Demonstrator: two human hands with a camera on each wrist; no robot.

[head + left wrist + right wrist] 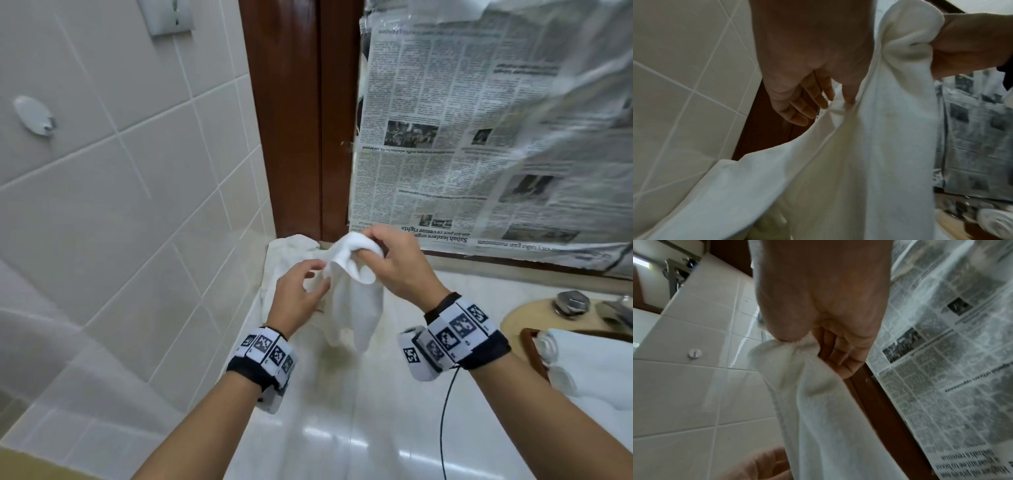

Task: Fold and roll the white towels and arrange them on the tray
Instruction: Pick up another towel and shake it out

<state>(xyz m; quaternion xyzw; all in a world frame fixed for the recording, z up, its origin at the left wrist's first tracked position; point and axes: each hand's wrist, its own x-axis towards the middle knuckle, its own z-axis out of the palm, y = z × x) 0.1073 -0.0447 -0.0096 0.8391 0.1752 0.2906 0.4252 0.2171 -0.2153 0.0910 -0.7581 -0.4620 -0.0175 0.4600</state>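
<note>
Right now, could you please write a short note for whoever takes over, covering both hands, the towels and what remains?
Right hand: grips the bunched top of a white towel, held hanging above the counter.
Left hand: pinches the same towel's edge lower down.
More loose towels lie piled in the corner by the wall.
Done: rolled towels already lie on the wooden tray at the right.
Left: spread, fold and roll the held towel, tray it, then do the pile.
</note>
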